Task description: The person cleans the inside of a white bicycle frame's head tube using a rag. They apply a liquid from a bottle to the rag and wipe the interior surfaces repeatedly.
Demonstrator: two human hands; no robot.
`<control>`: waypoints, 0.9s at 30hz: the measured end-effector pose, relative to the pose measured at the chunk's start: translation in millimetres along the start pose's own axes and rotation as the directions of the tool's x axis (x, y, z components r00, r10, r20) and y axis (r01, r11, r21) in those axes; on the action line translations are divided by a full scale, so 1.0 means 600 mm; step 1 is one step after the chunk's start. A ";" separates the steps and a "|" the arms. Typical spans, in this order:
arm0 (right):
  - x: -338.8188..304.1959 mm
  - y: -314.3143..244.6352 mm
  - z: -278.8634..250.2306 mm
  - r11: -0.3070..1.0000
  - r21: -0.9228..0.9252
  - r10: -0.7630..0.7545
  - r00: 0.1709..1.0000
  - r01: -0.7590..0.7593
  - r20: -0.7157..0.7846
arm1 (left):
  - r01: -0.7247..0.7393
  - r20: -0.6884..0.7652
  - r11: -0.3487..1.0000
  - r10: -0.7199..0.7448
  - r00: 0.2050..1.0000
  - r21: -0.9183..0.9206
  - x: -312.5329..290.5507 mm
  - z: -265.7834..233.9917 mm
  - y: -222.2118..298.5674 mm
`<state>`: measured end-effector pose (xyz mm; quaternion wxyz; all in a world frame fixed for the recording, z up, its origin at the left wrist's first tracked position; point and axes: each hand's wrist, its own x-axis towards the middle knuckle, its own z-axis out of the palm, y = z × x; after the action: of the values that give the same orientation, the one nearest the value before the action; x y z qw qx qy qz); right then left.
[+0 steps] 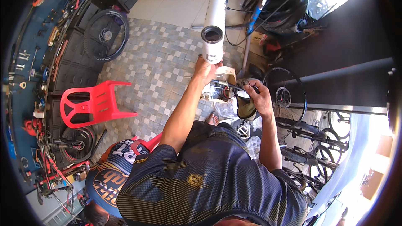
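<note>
A white bicycle frame reaches toward me from the far side, the open end of its head tube facing up. My left hand is closed round the lower part of that tube, most of its fingers hidden behind it. To the right, my right hand is closed with thumb and fingers together on a dark rag, which hangs below it. A thin black rod or cable runs from near the left hand to the right fingertips; whether they grip it too, I cannot tell. Below stands an open cardboard box with parts inside.
A red plastic chair lies on the tiled floor at left. Another person is close by at lower left. Bicycle wheels and several bicycles stand at right, beside a blue frame. A tool wall lines the far left.
</note>
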<state>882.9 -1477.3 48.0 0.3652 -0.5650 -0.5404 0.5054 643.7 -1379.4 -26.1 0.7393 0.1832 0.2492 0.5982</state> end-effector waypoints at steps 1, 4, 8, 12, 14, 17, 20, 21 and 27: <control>-0.003 0.002 -0.008 0.999 0.009 0.031 0.999 -0.031 -0.010 | 0.004 0.038 1.000 -0.005 0.999 0.008 -0.002 -0.001 -0.002; -0.007 0.003 -0.025 0.996 0.029 0.080 0.996 -0.079 -0.050 | -0.017 0.095 1.000 0.018 0.995 -0.002 -0.005 0.006 0.002; -0.013 0.014 -0.066 0.990 0.125 0.082 0.988 -0.065 -0.133 | -0.025 0.115 1.000 0.025 0.993 0.002 -0.004 0.007 -0.003; -0.033 0.006 -0.119 0.989 0.120 0.110 0.961 -0.082 -0.254 | 0.021 0.084 0.999 -0.018 0.996 -0.032 -0.002 0.001 -0.014; -0.047 0.017 -0.142 0.983 0.178 0.091 0.944 -0.035 -0.318 | 0.051 0.093 0.998 -0.052 0.994 0.023 0.001 0.003 -0.018; -0.075 0.028 -0.175 0.986 0.147 0.133 0.908 -0.080 -0.397 | 0.116 0.123 0.993 -0.117 0.986 0.014 -0.001 0.011 -0.017; -0.090 0.022 -0.185 0.985 0.162 0.131 0.889 -0.065 -0.439 | 0.149 0.201 0.989 -0.143 0.969 -0.014 -0.005 -0.002 -0.011; -0.097 0.031 -0.191 0.980 0.190 0.143 0.884 -0.062 -0.444 | 0.170 0.239 0.985 -0.175 0.955 0.043 -0.002 -0.012 -0.007; -0.130 0.058 -0.199 0.956 0.292 0.179 0.852 -0.033 -0.491 | 0.266 0.414 0.964 -0.245 0.877 0.006 -0.009 -0.022 -0.002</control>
<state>1013.8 -1542.8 55.1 0.5411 -0.6525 -0.3166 0.4257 636.1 -1385.4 -36.7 0.8518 0.2515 0.0950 0.4495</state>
